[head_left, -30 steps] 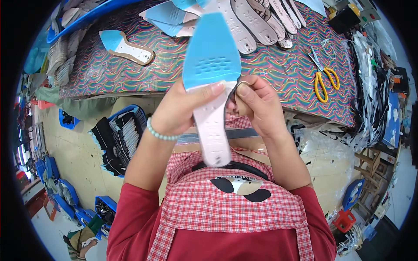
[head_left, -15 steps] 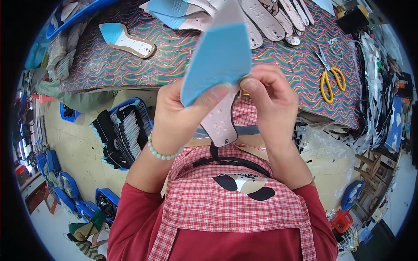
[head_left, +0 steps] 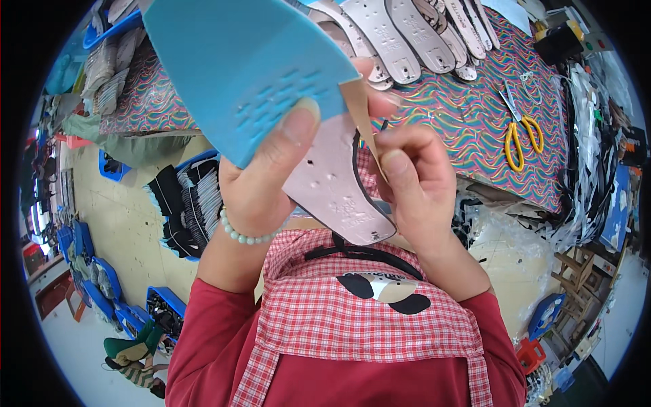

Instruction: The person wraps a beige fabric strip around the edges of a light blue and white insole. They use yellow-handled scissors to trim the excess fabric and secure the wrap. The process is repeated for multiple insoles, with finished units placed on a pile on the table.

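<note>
A shoe insole (head_left: 251, 61) with a blue front part and a pale pink heel is raised close to me over the table's near edge. My left hand (head_left: 264, 166) grips it at the middle, thumb pressed on the dimpled blue area and fingertips showing past the far edge. Along that edge a narrow tan strip (head_left: 357, 108) stands partly away from the insole. The strip's lower end is between the thumb and bent forefinger of my right hand (head_left: 422, 176). The insole's heel points down toward my apron.
More insoles (head_left: 400, 34) lie overlapped at the back of the wavy-patterned table (head_left: 468, 122). Yellow-handled scissors (head_left: 517, 136) rest at its right side. A blue bin with black and white pieces (head_left: 190, 203) stands on the floor to the left. Another person (head_left: 139, 359) is at lower left.
The insole has moved up and left, tilting, its blue front now nearer the camera. A tan strip now stands away from its edge at my right hand, which moved slightly down.
</note>
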Demonstrator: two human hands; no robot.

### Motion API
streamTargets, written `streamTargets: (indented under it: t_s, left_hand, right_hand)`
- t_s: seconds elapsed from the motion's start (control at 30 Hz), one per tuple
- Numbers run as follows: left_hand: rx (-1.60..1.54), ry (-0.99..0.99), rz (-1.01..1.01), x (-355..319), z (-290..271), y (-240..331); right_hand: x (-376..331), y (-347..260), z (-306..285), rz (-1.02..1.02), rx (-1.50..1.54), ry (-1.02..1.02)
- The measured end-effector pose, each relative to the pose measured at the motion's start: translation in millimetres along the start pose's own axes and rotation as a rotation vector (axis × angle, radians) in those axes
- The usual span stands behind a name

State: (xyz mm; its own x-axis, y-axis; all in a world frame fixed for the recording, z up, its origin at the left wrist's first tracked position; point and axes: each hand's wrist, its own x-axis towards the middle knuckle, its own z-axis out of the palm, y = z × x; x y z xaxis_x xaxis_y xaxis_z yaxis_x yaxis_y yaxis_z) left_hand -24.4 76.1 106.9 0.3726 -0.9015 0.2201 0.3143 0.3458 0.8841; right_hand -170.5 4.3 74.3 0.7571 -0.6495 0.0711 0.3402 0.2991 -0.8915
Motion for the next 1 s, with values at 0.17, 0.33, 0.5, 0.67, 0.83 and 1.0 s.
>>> streamTargets:
  t_s: [0.17, 0.33, 0.5, 0.67, 0.83, 1.0]
  left_hand:
    - [0.090, 0.099, 0.063, -4, 11, 2]
    - [0.120, 0.144, -0.087, 7, 17, 1]
    - [0.000, 0.295, -0.219, 11, 19, -20]
    - [0.041, 0.205, -0.276, -4, 6, -37]
    - [-0.177, 0.200, -0.291, -5, 13, -41]
    - [-0.368, -0.119, -0.393, -5, -17, -54]
  right_hand:
    - [-4, -2, -1, -0.085, -0.214, -0.054]
    - [-1, -11, -10, 0.257, -0.320, -0.141]
    - [6, -1, -10, -0.143, -0.861, 0.113]
    - [9, 1, -13, -0.376, -1.148, -0.002]
    - [37, -23, -27, -0.102, -0.659, 0.130]
    - [47, -26, -20, -0.294, -0.692, -0.060]
